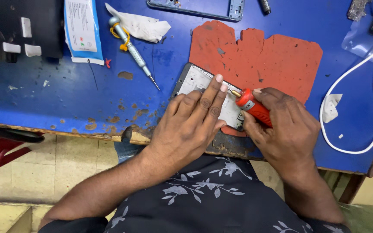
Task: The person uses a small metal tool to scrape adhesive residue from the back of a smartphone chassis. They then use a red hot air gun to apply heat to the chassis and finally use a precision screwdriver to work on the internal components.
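Nearest me, my left hand (193, 125) lies flat, fingers pressed together, pinning one opened phone (195, 82) at the near edge of the blue table (44, 103), half on the red mat (264, 56). My right hand (288, 127) is wrapped tight around one red-handled screwdriver (255, 110), its brass tip on the phone's inner plate. I judge the step as working a screw there; the next move calls for a steady tip and the phone held still. Farther off: one grey precision screwdriver (132, 47), one white packet (82, 30), one crumpled tissue (141, 26), one white cable (368, 86), one blue phone frame (199, 8).
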